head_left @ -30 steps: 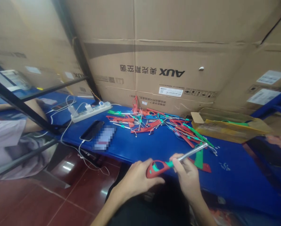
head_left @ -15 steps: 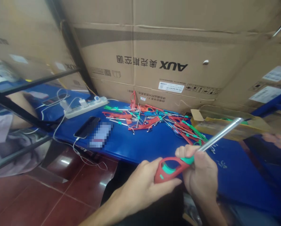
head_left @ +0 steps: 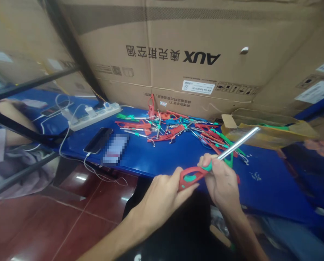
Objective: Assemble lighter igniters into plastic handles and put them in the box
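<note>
To your right on the blue table (head_left: 151, 156) sits a shallow cardboard tray (head_left: 273, 140) with a yellowish lining. One green part (head_left: 270, 125) shows along its far edge, and the rest of its inside cannot be made out. Left of the tray, a loose pile of red and green parts (head_left: 175, 130) lies spread against the big cardboard box (head_left: 194, 32).

You hold the lighter (head_left: 194, 174) in both hands, in the air above the near edge of the table. Your left hand (head_left: 162, 192) is curled shut around the looped butt of the red handle, with the thumb pressed along its underside. Your right hand (head_left: 221, 181) pinches the green collar where the handle meets the metal tube (head_left: 238, 144), fingertips pressed together on it. The tube slants up and to the right out of your right fingers, and its tip ends in front of the tray's left end.
</note>
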`<state>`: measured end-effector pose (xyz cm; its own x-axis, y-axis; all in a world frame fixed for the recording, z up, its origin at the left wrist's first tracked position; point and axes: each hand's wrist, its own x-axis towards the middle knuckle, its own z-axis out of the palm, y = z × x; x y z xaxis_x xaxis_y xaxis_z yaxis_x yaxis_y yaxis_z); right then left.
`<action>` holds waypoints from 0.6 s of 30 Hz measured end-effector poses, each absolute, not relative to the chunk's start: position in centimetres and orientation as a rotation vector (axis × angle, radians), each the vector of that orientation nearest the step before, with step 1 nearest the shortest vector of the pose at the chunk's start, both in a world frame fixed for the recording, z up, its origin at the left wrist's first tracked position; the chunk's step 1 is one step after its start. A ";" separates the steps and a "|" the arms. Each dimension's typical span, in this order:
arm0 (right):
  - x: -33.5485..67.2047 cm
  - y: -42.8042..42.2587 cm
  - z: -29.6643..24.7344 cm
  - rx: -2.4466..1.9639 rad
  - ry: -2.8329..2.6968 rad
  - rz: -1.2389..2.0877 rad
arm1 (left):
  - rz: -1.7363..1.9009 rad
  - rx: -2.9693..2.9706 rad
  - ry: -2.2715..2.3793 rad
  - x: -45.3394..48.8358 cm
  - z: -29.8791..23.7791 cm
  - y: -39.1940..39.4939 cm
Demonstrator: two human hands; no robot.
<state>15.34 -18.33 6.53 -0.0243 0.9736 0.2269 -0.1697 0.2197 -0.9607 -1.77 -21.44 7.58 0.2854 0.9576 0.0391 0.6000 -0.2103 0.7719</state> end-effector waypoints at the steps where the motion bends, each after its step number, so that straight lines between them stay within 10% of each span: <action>1: 15.1 -18.2 6.2 -0.886 -1.237 1.169 | 0.710 1.946 1.382 -1.8 7.3 -21.1; 18: 17.0 -18.0 1.5 -0.324 -0.553 1.577 | 0.408 1.923 1.256 -3.2 -4.1 -23.8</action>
<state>17.02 -17.99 1.49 -0.0898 0.9884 0.1228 -0.8484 -0.0113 -0.5293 -3.16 -23.84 -4.15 0.4582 0.8767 -0.1461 0.6238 -0.2001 0.7555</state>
